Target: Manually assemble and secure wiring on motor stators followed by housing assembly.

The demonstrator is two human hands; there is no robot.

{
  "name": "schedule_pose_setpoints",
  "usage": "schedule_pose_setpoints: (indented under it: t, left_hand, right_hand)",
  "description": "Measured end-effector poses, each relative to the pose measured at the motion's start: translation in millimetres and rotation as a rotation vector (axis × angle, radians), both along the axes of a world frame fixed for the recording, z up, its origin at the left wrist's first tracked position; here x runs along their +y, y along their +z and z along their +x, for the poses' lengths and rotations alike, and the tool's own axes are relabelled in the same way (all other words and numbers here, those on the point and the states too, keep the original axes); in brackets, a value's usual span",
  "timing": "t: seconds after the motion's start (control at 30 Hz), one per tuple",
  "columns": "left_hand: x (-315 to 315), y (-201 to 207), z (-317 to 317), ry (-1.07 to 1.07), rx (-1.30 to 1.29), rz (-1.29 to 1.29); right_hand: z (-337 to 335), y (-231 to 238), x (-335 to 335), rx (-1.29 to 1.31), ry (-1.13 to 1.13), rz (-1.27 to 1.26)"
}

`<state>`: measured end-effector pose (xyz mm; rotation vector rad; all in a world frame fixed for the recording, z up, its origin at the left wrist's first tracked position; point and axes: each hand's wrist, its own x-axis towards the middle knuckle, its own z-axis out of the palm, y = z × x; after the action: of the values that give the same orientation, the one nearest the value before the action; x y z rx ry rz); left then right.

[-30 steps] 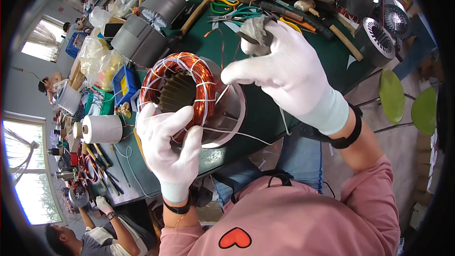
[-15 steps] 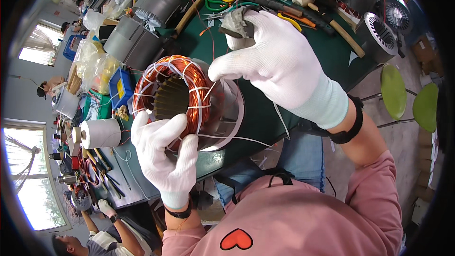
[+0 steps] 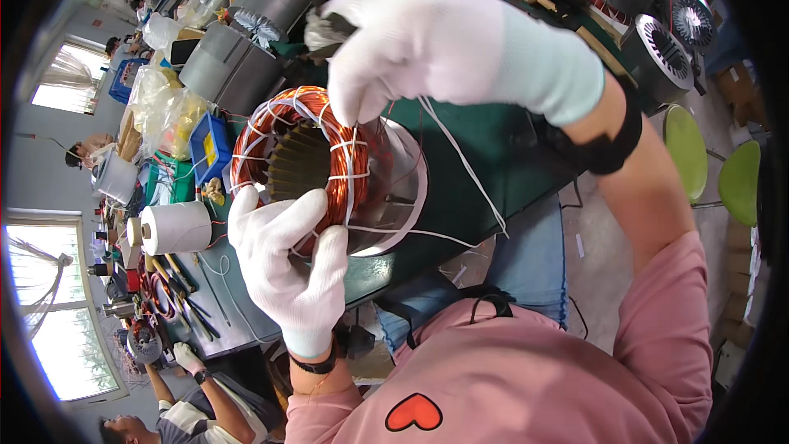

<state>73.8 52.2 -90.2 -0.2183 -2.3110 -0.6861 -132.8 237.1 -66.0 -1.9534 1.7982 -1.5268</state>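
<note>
Swung left to the copper ring (image 3: 348,152) on the bench (image 3: 514,152), the right hand (image 3: 411,49) seems to pinch white cord (image 3: 472,169), while the left hand (image 3: 292,259) holds the ring's near side, so keeping the cord snug should help.

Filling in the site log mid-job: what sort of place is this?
Probably a motor-winding workshop: a laced ring of copper windings is being handled, with grey cylindrical housings and a large white spool on the green bench.
</note>
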Motion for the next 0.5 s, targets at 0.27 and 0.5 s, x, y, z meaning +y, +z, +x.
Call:
schedule_pose_setpoints:
  t: [0.27,0.5]
  left_hand:
    - [1,-4,-1,-0.003,0.004,0.011]
    - [4,-7,1,0.018,0.008,0.050]
  right_hand:
    - [13,10,-9,0.177,-0.096,0.094]
    - [88,-28,7,0.307,-0.525,-0.066]
